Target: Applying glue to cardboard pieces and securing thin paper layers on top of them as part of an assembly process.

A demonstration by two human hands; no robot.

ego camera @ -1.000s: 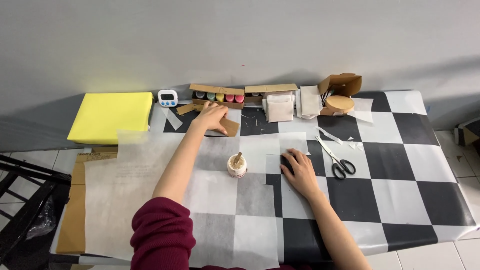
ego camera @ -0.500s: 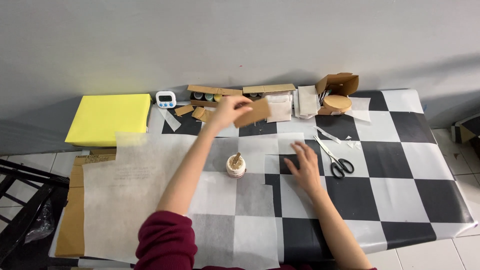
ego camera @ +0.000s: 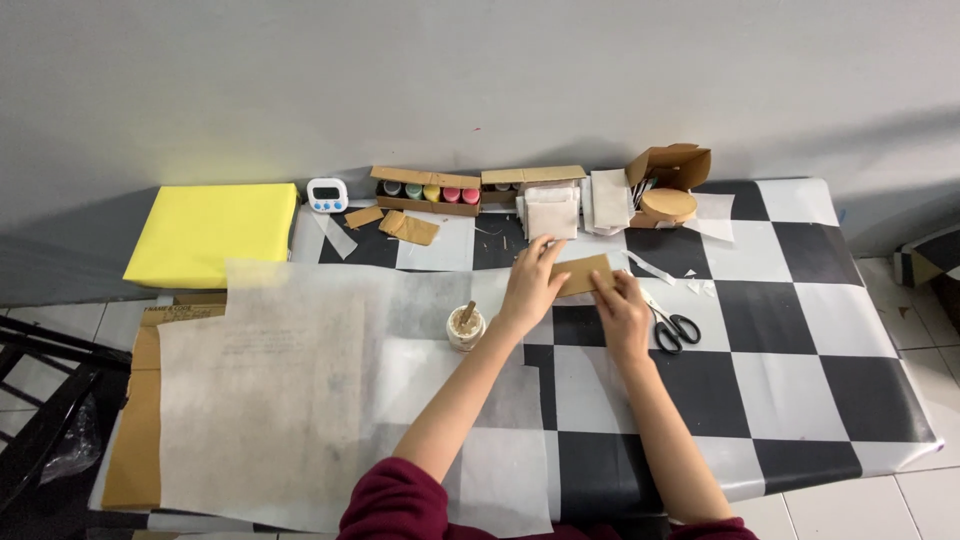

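Both hands hold a small brown cardboard piece (ego camera: 584,272) over the middle of the checkered table (ego camera: 800,340). My left hand (ego camera: 533,285) grips its left end with thumb and fingers. My right hand (ego camera: 622,310) pinches its right lower edge. A small white jar (ego camera: 465,328) with a stick in it stands just left of my left hand. Black-handled scissors (ego camera: 676,327) lie just right of my right hand.
Large translucent paper sheets (ego camera: 290,390) cover the table's left half over brown cardboard (ego camera: 133,440). At the back are a yellow pad (ego camera: 212,232), a small white timer (ego camera: 327,194), a tray of paint pots (ego camera: 425,191), white folded sheets (ego camera: 551,210) and an open brown box (ego camera: 672,180). Loose brown pieces (ego camera: 408,227) lie nearby.
My left hand picked a brown cardboard piece from the back and carried it right and toward me. My right hand lifted off the table and took the piece's other end.
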